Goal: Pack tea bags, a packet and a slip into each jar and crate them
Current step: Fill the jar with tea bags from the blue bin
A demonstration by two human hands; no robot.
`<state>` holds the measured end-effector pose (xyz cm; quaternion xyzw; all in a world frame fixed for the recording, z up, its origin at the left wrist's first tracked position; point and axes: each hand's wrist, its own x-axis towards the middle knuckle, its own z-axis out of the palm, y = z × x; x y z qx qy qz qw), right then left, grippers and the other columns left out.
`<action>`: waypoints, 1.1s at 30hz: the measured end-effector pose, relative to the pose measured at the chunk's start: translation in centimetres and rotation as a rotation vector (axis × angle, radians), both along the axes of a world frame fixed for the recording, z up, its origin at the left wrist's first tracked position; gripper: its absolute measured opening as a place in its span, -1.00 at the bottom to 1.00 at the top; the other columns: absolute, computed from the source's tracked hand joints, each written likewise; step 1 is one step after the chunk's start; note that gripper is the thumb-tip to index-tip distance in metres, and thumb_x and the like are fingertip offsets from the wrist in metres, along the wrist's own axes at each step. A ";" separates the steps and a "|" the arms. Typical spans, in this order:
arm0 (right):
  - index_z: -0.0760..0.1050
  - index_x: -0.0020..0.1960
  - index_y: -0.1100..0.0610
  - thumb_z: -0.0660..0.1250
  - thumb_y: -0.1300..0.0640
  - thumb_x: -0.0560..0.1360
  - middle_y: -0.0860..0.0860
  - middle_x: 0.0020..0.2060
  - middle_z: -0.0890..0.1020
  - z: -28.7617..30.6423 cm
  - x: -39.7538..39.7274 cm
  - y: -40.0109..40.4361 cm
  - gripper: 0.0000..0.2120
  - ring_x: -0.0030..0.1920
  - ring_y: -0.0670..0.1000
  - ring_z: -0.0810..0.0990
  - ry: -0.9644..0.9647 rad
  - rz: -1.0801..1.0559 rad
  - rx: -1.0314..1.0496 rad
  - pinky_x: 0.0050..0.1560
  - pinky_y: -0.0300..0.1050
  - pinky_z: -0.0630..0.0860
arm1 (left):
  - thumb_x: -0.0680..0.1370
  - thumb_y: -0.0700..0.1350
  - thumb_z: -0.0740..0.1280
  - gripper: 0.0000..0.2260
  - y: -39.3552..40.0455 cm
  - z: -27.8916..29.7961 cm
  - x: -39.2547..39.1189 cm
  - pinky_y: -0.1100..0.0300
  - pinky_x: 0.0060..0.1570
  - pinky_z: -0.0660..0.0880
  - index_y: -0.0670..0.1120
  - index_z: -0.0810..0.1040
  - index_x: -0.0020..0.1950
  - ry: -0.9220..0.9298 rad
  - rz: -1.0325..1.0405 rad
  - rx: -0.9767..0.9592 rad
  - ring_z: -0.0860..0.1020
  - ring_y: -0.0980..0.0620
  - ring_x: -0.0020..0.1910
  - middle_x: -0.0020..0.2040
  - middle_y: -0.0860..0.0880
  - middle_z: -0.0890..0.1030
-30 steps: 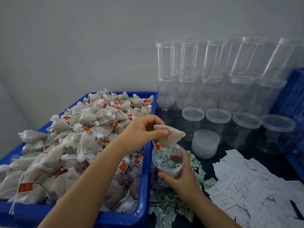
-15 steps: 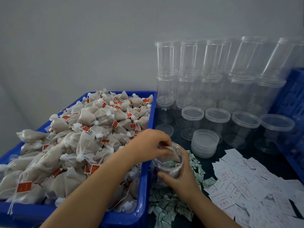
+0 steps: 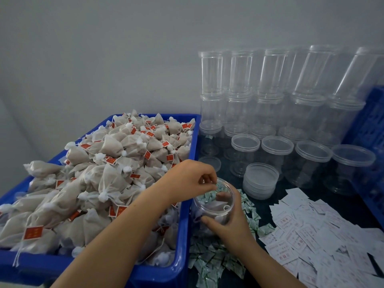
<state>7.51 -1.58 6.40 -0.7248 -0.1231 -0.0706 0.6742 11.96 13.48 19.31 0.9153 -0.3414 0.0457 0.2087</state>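
Observation:
My right hand [image 3: 228,225] grips a clear plastic jar [image 3: 229,191] from the near side, holding it just right of the blue bin [image 3: 185,229]. A tea bag [image 3: 213,205] lies inside the jar. My left hand [image 3: 189,179] hovers at the jar's far-left rim, its fingers loosely curled, and I see nothing between them. The bin is heaped with tea bags [image 3: 112,175] that carry red tags. Green-and-white packets [image 3: 209,258] lie scattered under and around the jar. White printed slips [image 3: 311,231] are spread out to the right.
A stack of clear lids [image 3: 260,181] stands just behind the jar. Several empty jars [image 3: 277,154] stand in rows and stacks against the back wall. A blue crate [image 3: 372,142] rises at the right edge.
My left hand brought a tea bag down into the jar and let it go; the bag now lies inside. My right hand has kept hold of the jar.

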 end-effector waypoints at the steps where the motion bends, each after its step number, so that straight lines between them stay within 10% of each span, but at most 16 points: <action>1: 0.26 0.22 -0.50 0.56 -0.17 0.15 -0.10 0.21 0.45 0.0 0.0 0.0 -0.24 0.08 -0.29 0.54 -0.003 -0.008 -0.009 -0.09 -0.39 0.55 | 0.53 -0.07 0.38 -0.91 0.1 0.0 0.1 0.33 -0.04 0.50 -0.05 0.61 -0.01 -0.006 0.009 -0.002 0.53 0.22 -0.16 -0.11 0.09 0.62; 10: 0.25 0.17 -0.57 0.53 -0.22 0.14 -0.11 0.18 0.46 0.0 -0.1 0.1 -0.28 0.10 -0.37 0.49 -0.041 -0.041 -0.028 -0.04 -0.50 0.46 | 0.61 -0.12 0.23 -0.84 2.9 -0.3 2.3 0.21 -0.11 0.51 -0.09 0.60 0.01 -0.199 0.394 -0.140 0.50 0.15 -0.25 -0.18 0.05 0.59; 14: 0.23 0.18 -0.58 0.53 -0.23 0.13 -0.13 0.19 0.46 0.0 -0.1 0.0 -0.26 0.09 -0.37 0.50 -0.038 -0.033 -0.030 -0.06 -0.48 0.48 | 0.60 -0.16 0.21 -0.77 4.4 -1.3 3.7 0.14 0.11 0.45 -0.11 0.57 0.20 -0.313 0.585 -0.038 0.51 0.00 0.07 0.12 -0.05 0.59; 24: 0.21 0.16 -0.62 0.53 -0.25 0.13 -0.15 0.20 0.45 0.1 -0.2 -0.1 -0.26 0.10 -0.37 0.49 -0.035 -0.039 -0.030 -0.05 -0.50 0.47 | 0.59 -0.12 0.19 -0.72 6.4 -3.7 5.7 0.03 0.16 0.42 -0.08 0.51 0.27 -0.064 0.790 0.450 0.37 -0.10 0.28 0.31 -0.09 0.43; 33: 0.22 0.19 -0.58 0.53 -0.26 0.13 -0.17 0.20 0.44 -0.1 -0.2 -0.1 -0.25 0.10 -0.38 0.48 -0.026 -0.045 -0.040 -0.03 -0.48 0.47 | 0.57 -0.14 0.19 -0.75 5.9 -3.7 6.0 0.03 0.13 0.41 -0.13 0.53 0.19 -0.027 0.854 0.494 0.37 -0.12 0.26 0.26 -0.12 0.46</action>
